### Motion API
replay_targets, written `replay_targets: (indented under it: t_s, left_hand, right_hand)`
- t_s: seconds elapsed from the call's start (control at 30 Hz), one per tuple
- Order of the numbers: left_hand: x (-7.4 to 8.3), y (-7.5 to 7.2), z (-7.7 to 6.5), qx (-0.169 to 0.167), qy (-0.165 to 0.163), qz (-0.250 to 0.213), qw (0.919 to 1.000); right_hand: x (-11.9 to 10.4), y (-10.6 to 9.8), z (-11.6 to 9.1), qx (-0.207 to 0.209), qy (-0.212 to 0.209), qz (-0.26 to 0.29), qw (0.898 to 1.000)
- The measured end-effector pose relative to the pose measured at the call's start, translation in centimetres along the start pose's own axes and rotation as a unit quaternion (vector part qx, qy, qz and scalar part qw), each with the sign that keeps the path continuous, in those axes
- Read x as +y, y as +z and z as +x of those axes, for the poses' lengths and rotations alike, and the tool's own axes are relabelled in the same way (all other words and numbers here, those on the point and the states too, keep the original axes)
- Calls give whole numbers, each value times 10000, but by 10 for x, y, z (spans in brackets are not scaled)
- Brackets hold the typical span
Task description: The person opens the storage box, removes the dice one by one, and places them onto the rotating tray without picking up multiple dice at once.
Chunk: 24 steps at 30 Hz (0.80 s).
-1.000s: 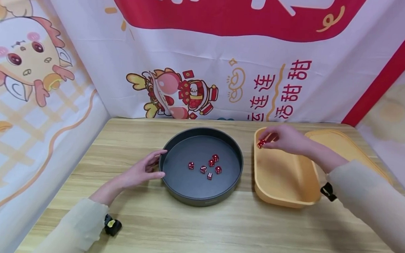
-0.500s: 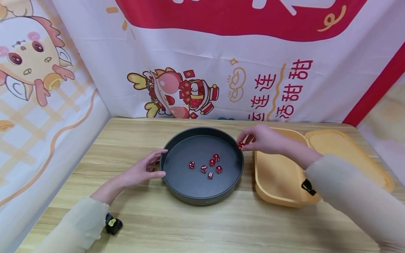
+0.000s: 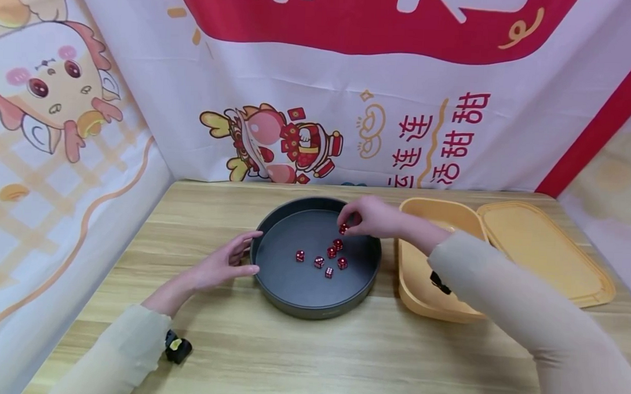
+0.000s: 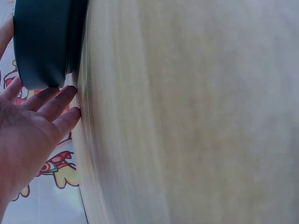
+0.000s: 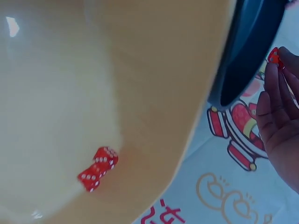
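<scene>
My right hand [image 3: 376,215] is over the right part of a round dark grey pan [image 3: 286,289], pinching a red die [image 3: 343,228] between thumb and fingertips. In the right wrist view, the pinched die [image 5: 275,57] shows at the fingertips. Several more red dice lie on the pan floor, among them a die [image 3: 300,255] set apart on the left. My left hand [image 3: 221,265] touches the pan's left side, thumb and fingers spread. In the left wrist view, the left hand [image 4: 35,119] has its fingers against the pan's wall [image 4: 42,46].
An orange box [image 3: 411,299] stands right of the pan, partly hidden by my right forearm. Inside it, two red dice [image 5: 98,169] lie touching in the right wrist view. A flat orange lid [image 3: 545,245] lies further right on the wooden table [image 3: 289,358]. Printed cloth hangs behind.
My right hand has moved left from over the orange box to over the pan, carrying the red die. The left hand stays at the pan's side.
</scene>
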<state>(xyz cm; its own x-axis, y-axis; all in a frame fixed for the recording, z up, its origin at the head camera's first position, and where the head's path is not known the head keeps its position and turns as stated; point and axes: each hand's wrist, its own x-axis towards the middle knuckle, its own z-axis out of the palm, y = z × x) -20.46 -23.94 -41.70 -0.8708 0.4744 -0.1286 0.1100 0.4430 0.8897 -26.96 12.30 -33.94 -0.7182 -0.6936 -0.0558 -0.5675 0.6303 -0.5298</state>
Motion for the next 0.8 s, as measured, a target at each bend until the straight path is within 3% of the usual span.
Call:
replay_targets:
  t_s: [0.5,0.8]
  left_hand:
    - [-1,-1,1,-40,80,-53,9999]
    - [-3,-1,0,-54,127,-65,9999]
  right_hand:
    - [-7,24,37,-778,71,116,9969]
    - [-8,38,44,-850,28,108,9963]
